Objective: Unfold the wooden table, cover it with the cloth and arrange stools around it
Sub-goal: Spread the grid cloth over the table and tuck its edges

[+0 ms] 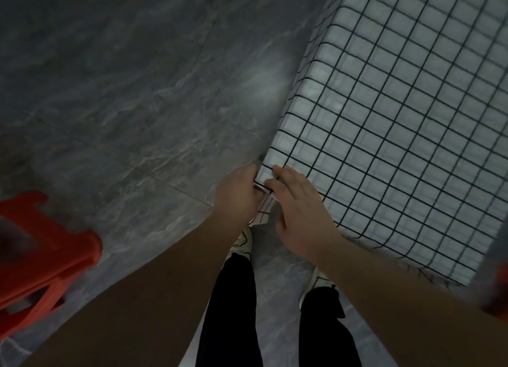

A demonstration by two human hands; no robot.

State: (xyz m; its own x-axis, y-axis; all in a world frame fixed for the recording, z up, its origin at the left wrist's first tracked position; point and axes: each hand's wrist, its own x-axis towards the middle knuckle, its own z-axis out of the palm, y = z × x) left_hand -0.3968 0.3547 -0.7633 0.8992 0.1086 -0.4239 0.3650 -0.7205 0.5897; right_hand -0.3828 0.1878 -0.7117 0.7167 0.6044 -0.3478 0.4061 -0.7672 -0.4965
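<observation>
A white cloth with a black grid covers the table on the right, hanging over its near and left edges; the wood beneath is hidden. At the table's near left corner both hands meet. My left hand pinches the hanging corner of the cloth from the left. My right hand lies on top of the corner, its fingers pressing and gripping the cloth fold. A red plastic stool stands on the floor at the lower left, partly cut off by the frame edge.
Grey marbled floor tiles spread to the left and behind the table. My legs in black trousers and white shoes stand just below the table corner. A blurred red shape shows at the right edge.
</observation>
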